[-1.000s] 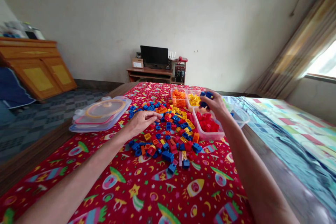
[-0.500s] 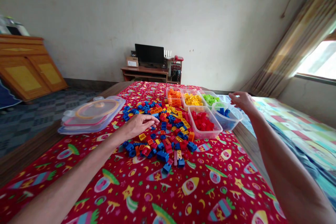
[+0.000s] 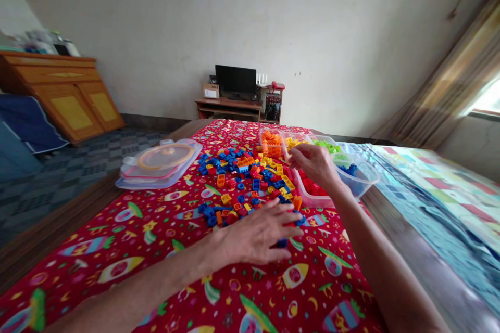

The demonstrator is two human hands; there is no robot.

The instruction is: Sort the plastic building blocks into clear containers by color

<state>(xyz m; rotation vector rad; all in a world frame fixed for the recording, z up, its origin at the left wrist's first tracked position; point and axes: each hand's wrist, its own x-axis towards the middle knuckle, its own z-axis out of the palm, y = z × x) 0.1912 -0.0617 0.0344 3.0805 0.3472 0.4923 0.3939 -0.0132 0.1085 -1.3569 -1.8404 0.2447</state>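
Observation:
A loose heap of toy building bricks (image 3: 255, 184) in blue, yellow, orange and red lies on the red patterned tablecloth (image 3: 156, 250). My left hand (image 3: 265, 231) is spread palm down over the near end of the heap, partly covering bricks there. Above the red bricks (image 3: 310, 185) in a clear plastic container (image 3: 318, 201) hangs my right hand (image 3: 316, 166), its fingers loosely bent toward the heap. I see nothing in its grasp. Blue bricks (image 3: 349, 169) lie in a round clear tub (image 3: 365, 181) to its right.
Behind stand containers of orange bricks (image 3: 272, 145), yellow bricks (image 3: 294, 142) and green bricks (image 3: 327, 145). Stacked plastic lids (image 3: 160, 164) lie left of the heap. A bed (image 3: 414, 177) adjoins the table's right edge; a monitor (image 3: 235, 80) stands on a desk beyond.
My left hand has moved right and nearer, spreading its fingers over the front bricks. The right hand has moved left from the blue tub to above the red container. The view has turned slightly left.

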